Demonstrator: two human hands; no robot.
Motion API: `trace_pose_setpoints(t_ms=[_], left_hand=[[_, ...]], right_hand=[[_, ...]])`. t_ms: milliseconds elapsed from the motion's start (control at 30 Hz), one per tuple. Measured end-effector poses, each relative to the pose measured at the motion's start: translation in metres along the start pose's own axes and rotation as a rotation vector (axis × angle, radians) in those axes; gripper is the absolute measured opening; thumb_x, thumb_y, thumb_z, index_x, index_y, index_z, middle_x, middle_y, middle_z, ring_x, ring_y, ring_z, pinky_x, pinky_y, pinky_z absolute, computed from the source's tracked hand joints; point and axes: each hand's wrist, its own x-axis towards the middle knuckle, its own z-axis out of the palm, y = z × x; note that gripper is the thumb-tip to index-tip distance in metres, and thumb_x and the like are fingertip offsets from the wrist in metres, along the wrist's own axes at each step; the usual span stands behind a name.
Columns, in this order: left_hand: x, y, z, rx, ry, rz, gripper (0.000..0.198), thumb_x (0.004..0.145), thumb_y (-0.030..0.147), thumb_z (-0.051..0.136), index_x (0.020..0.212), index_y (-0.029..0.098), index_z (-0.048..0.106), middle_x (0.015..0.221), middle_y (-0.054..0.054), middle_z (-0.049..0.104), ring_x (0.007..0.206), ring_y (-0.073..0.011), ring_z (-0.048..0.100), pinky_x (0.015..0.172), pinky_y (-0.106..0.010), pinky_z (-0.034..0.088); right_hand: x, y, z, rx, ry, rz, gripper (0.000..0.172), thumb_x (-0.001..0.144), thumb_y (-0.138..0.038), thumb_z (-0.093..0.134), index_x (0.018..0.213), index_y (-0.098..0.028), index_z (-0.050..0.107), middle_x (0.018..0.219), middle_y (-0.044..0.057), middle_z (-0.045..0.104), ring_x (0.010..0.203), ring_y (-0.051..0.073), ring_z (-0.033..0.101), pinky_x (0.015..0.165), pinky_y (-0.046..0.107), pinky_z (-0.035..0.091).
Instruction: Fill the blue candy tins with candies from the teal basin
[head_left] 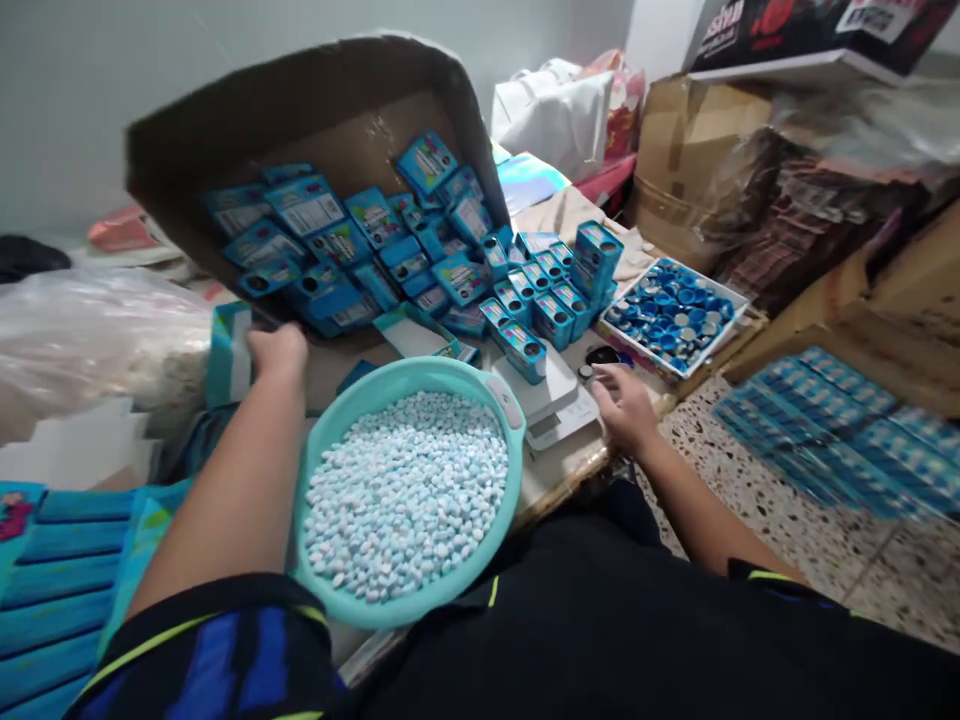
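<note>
A teal cardboard packet point(227, 355) stood upright near the edge of the table point(559, 480), and the left hand point(277, 352) was against its right side. The fingers of this hand were curled closed, but the back of the hand covered them, so I cannot tell if they really gripped the packet. The right hand point(624, 408) was open, with its fingers point(604, 375) a little spread and stretched forward. They were very near a small silver cap point(585, 372) and a round black object point(602, 355), just beside a white digital scale point(544, 395). Between the two hands sat a teal plastic basin point(480, 385), full of pale blue oval tablets point(405, 490). Behind the scale, small blue tins point(532, 300) stood close together, and many blue packets point(322, 240) lay against a tilted cardboard flap point(300, 100). On the right, a white tray point(739, 315) held blue and silver caps point(675, 315). Beyond the table edge, there was a speckled terrazzo floor point(787, 560) with rows of blue packs point(825, 430), so the room for moving was open on that side.
</note>
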Motion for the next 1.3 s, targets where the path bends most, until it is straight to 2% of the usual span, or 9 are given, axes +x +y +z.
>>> trace_pose_setpoints(t_ms=[100, 200, 300, 467, 600, 667, 800, 1033, 1300], left_hand=[[-0.021, 0.037, 0.007, -0.012, 0.130, 0.053, 0.049, 0.100, 0.000, 0.048, 0.148, -0.004, 0.042, 0.152, -0.021, 0.056, 0.138, -0.0227, 0.056, 0.124, -0.044, 0.041], [-0.071, 0.086, 0.006, -0.091, 0.101, 0.473, 0.032, 0.098, 0.009, 0.056, 0.128, 0.007, 0.064, 0.133, -0.012, 0.070, 0.127, -0.0208, 0.063, 0.118, -0.038, 0.045], [-0.141, 0.128, -0.006, -0.145, -0.124, 0.868, 0.018, 0.099, 0.024, 0.061, 0.109, 0.017, 0.074, 0.117, -0.007, 0.077, 0.121, -0.0245, 0.070, 0.119, -0.046, 0.047], [-0.215, 0.152, -0.006, 0.138, -0.433, 1.177, 0.033, 0.099, 0.036, 0.068, 0.132, 0.039, 0.071, 0.141, 0.001, 0.072, 0.142, -0.0318, 0.061, 0.139, -0.061, 0.009], [-0.196, 0.142, 0.041, 0.249, -0.710, 1.236, 0.098, 0.084, 0.039, 0.081, 0.170, 0.040, 0.033, 0.174, -0.003, 0.041, 0.164, -0.0421, 0.027, 0.135, -0.065, 0.016], [-0.178, 0.138, 0.068, 0.304, -0.818, 1.286, 0.093, 0.085, 0.034, 0.078, 0.169, 0.035, 0.037, 0.175, -0.007, 0.039, 0.164, -0.0450, 0.024, 0.134, -0.068, 0.016], [-0.161, 0.149, 0.090, 0.429, -0.893, 1.330, 0.056, 0.088, 0.021, 0.067, 0.143, 0.030, 0.066, 0.141, -0.007, 0.068, 0.147, -0.0389, 0.052, 0.132, -0.071, 0.017], [-0.169, 0.170, 0.014, 0.425, -0.772, 1.130, 0.052, 0.090, 0.035, 0.073, 0.140, 0.025, 0.064, 0.131, -0.007, 0.068, 0.131, -0.0348, 0.066, 0.117, -0.051, 0.049], [-0.173, 0.157, -0.036, 0.284, -0.487, 1.082, 0.066, 0.090, 0.065, 0.065, 0.141, 0.022, 0.068, 0.126, -0.005, 0.073, 0.125, -0.0345, 0.071, 0.107, -0.046, 0.055]], right_hand=[[-0.006, 0.008, 0.002, -0.055, -0.137, -0.087, 0.034, 0.099, -0.035, 0.056, 0.128, -0.030, 0.072, 0.122, 0.014, 0.073, 0.114, 0.034, 0.074, 0.104, 0.056, 0.064], [-0.006, 0.004, 0.000, -0.094, -0.220, -0.137, 0.034, 0.098, -0.032, 0.058, 0.129, -0.029, 0.073, 0.126, 0.014, 0.073, 0.118, 0.033, 0.074, 0.106, 0.053, 0.063], [-0.008, 0.004, -0.004, -0.153, -0.315, -0.170, 0.029, 0.098, -0.031, 0.061, 0.121, -0.029, 0.078, 0.133, 0.014, 0.072, 0.118, 0.031, 0.074, 0.106, 0.052, 0.063], [-0.022, 0.008, -0.013, -0.259, -0.434, -0.234, 0.031, 0.101, -0.031, 0.061, 0.127, -0.032, 0.078, 0.158, 0.013, 0.060, 0.138, 0.035, 0.066, 0.112, 0.058, 0.060], [-0.027, 0.008, -0.018, -0.361, -0.472, -0.248, 0.039, 0.101, -0.026, 0.061, 0.136, -0.034, 0.073, 0.164, 0.013, 0.056, 0.145, 0.041, 0.058, 0.111, 0.068, 0.057], [-0.024, 0.008, -0.019, -0.387, -0.511, -0.262, 0.043, 0.097, -0.021, 0.063, 0.137, -0.034, 0.073, 0.162, 0.014, 0.058, 0.147, 0.043, 0.055, 0.111, 0.071, 0.056], [-0.014, 0.010, -0.021, -0.304, -0.547, -0.253, 0.041, 0.097, -0.019, 0.062, 0.133, -0.034, 0.074, 0.156, 0.011, 0.061, 0.147, 0.039, 0.055, 0.116, 0.069, 0.053], [-0.018, 0.007, -0.020, -0.055, -0.247, -0.039, 0.034, 0.104, -0.032, 0.050, 0.125, -0.033, 0.077, 0.143, 0.012, 0.064, 0.135, 0.032, 0.065, 0.119, 0.059, 0.057], [-0.029, 0.006, -0.012, -0.133, 0.017, 0.025, 0.028, 0.101, -0.035, 0.055, 0.112, -0.028, 0.080, 0.121, 0.014, 0.073, 0.116, 0.034, 0.072, 0.106, 0.060, 0.062]])
